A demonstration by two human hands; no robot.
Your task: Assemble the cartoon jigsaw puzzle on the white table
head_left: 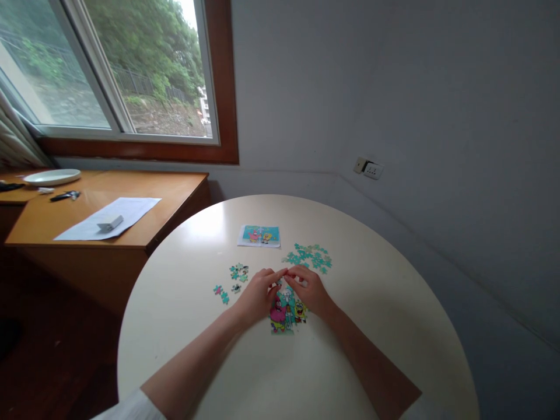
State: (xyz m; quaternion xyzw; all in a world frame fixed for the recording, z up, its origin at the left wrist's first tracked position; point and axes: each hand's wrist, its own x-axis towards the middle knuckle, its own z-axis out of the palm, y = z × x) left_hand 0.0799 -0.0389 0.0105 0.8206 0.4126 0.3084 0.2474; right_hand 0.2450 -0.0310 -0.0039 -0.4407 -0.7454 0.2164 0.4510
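Observation:
A partly assembled jigsaw puzzle (pixel 287 315) with a pink figure, a teal figure and a yellow figure lies on the table close to me. Over its upper edge, my left hand (pixel 259 294) and my right hand (pixel 311 290) meet at the fingertips. Both hands are closed in a pinch. A small pale patch shows under the left fingers, but whether it is a held piece or part of the puzzle I cannot tell. The fingers cover the puzzle's top. Just beyond my right hand is a spread of loose teal puzzle pieces (pixel 312 256).
Left of my hands lie a small group of pieces (pixel 238 271), a dark-and-white piece (pixel 236 288) and joined pink-and-teal pieces (pixel 221 294). A picture sheet (pixel 261 236) lies farther back on the round white table (pixel 184 326). A wooden desk (pixel 184 186) stands at left.

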